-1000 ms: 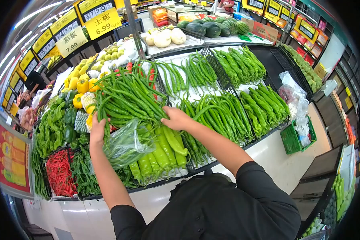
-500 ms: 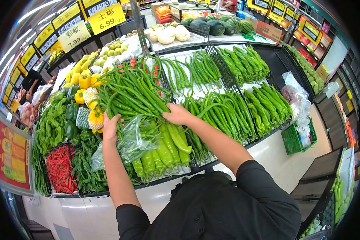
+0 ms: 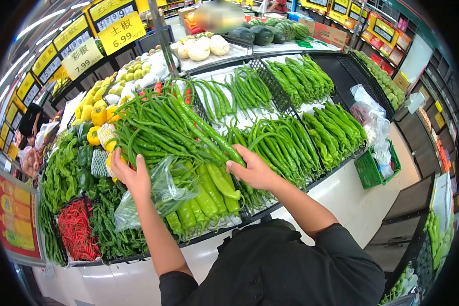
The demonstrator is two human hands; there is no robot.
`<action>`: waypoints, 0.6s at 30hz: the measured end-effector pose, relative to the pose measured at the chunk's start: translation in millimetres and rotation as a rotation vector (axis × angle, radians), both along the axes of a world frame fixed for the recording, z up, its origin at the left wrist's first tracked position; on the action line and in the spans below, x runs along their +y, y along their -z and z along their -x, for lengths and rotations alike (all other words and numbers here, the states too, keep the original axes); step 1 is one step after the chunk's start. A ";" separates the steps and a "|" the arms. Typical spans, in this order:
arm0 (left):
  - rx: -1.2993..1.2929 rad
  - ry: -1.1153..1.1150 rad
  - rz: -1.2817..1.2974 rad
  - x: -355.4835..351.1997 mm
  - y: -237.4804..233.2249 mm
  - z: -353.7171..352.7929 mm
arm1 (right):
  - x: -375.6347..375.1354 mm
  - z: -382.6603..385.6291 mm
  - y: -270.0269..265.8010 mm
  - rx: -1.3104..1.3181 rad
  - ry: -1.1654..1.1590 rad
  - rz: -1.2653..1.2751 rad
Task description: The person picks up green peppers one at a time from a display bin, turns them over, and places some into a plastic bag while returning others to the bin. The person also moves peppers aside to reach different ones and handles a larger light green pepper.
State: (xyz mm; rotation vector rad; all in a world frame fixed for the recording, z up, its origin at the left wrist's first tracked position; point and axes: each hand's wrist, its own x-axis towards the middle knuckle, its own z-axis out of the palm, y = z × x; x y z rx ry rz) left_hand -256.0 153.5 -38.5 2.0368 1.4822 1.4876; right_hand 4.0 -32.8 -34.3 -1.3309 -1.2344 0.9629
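Note:
A heap of long green chili peppers [image 3: 163,125] lies across the display in front of me. My left hand [image 3: 132,176] is beside its lower left edge, thumb and fingers apart and nothing gripped. At the heap's right end, my right hand [image 3: 252,169] has thumb and fingers closed around the end of a long green chili pepper [image 3: 201,122], which slants up and left over the others. Below the heap, a clear plastic bag [image 3: 153,196] lies crumpled between my forearms. Broader light green peppers [image 3: 206,191] sit beside it.
Red chilies [image 3: 76,227] and dark green peppers [image 3: 109,219] fill sections at lower left. Netted yellow bell peppers [image 3: 106,133] lie left of the heap. More long green chilies [image 3: 280,143] are on the right. A green basket [image 3: 367,171] with bags stands on the floor.
My left hand has come off the heap's edge and its fingers have spread. My right hand has shifted right and now grips a pepper's end. The view has turned slightly.

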 end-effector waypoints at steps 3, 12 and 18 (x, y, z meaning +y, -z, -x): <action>-0.281 0.461 0.118 -50.9 -33.3 -30.1 | -11.5 11.4 -3.3 -0.120 0.053 -0.144; -0.612 0.967 0.568 -149.9 6.7 -94.7 | -25.3 24.5 1.8 -0.404 -0.093 -0.260; -0.600 0.751 0.456 -157.3 10.9 -83.3 | -16.2 4.3 9.2 -0.510 0.013 -0.474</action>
